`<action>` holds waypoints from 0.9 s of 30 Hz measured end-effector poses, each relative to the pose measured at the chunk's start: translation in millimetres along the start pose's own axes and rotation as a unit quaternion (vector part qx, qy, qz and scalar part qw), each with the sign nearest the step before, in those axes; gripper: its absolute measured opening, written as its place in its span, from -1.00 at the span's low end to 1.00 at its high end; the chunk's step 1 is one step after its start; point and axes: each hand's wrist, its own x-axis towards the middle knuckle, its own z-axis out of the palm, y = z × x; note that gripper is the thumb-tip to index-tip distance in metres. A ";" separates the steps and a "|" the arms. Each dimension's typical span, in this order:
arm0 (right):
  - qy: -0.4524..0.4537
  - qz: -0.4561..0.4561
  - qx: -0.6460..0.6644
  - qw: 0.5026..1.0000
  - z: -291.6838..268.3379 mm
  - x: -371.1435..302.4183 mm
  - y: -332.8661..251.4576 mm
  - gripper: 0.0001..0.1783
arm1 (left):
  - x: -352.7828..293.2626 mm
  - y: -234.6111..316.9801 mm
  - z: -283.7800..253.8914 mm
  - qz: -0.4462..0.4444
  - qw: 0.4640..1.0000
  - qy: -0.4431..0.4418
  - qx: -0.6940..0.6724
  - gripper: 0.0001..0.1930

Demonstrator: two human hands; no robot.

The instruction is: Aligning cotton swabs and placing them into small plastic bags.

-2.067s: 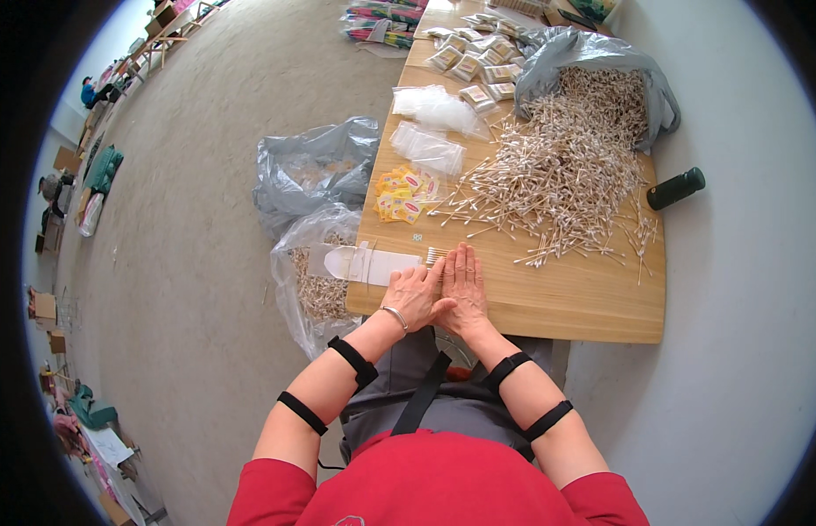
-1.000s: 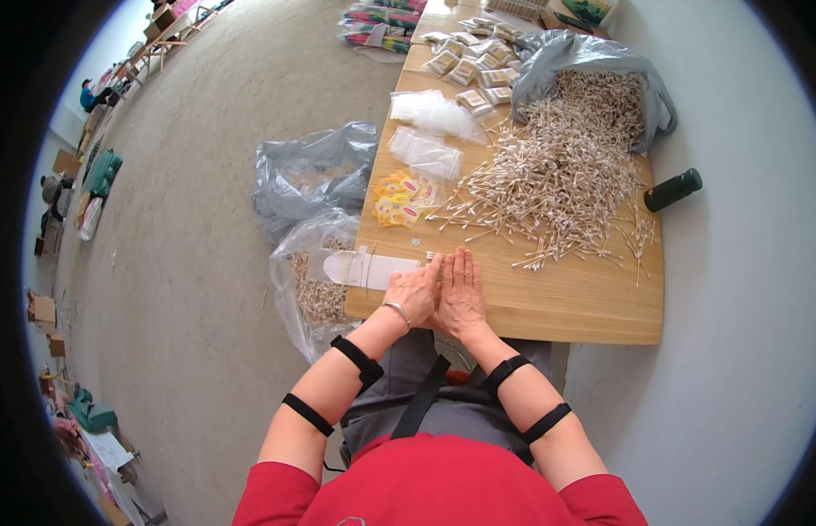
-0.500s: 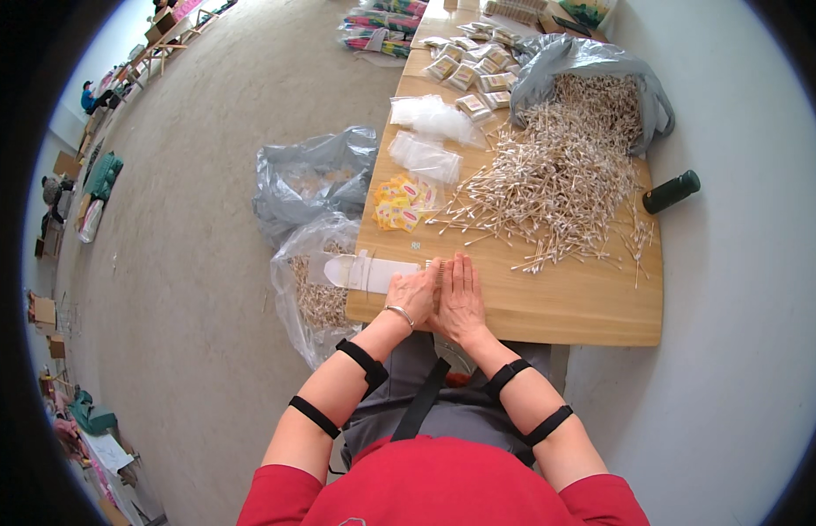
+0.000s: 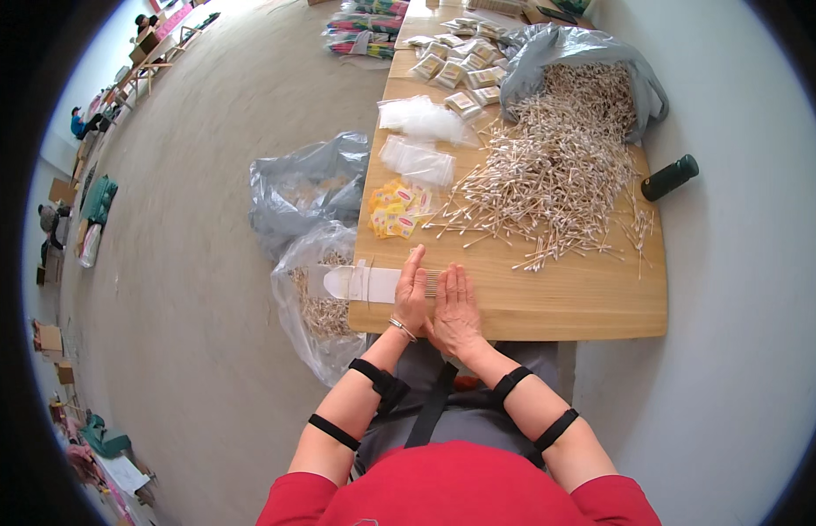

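My left hand (image 4: 411, 298) stands on its edge at the front of the table, fingers stretched out and together. Beside it, my right hand (image 4: 455, 309) lies flat with its fingers pointing away from me. Between the two hands shows a short row of cotton swabs (image 4: 432, 283), partly hidden by the fingers. To the left of my left hand a white flat strip (image 4: 380, 285) with a rounded end reaches past the table's left edge. A large heap of loose cotton swabs (image 4: 548, 171) spills from a grey plastic bag (image 4: 649, 79) farther back.
Yellow cards (image 4: 392, 210), clear plastic bags (image 4: 418, 160) and several filled packets (image 4: 461, 66) lie along the table's (image 4: 566, 307) left side. A dark green bottle (image 4: 670, 178) is at the right by the wall. Open plastic bags (image 4: 307, 188) stand left of the table.
My left hand has turned up onto its edge and its fingers have straightened, uncovering more of the swab row. My right hand stays flat, slightly lower in view. The whole view has shifted a little.
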 end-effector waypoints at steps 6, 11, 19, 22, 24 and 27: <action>0.025 -0.010 -0.002 1.000 14.8 8.7 -26.0 0.00 | 0.0 -1.9 -24.4 -0.051 0.991 0.002 -0.123 -0.54; 0.007 0.012 0.056 0.998 23.4 28.3 -61.4 -0.02 | 6.9 -0.4 -59.7 -0.085 0.985 0.039 -0.147 -0.53; -0.037 0.020 0.053 0.998 18.8 34.1 -74.6 -0.04 | 4.1 -1.1 -76.0 -0.076 0.993 0.009 -0.094 -0.49; -0.028 0.030 0.054 0.998 19.7 36.3 -73.7 -0.05 | 5.7 -0.4 -74.1 -0.075 0.992 0.007 -0.104 -0.49; -0.016 0.033 0.045 0.998 22.9 36.7 -73.2 -0.06 | 6.9 -0.5 -73.3 -0.075 0.992 0.007 -0.105 -0.49; 0.009 0.027 0.050 0.998 27.4 37.3 -73.2 -0.08 | 6.8 -1.2 -73.4 -0.079 0.991 0.008 -0.112 -0.48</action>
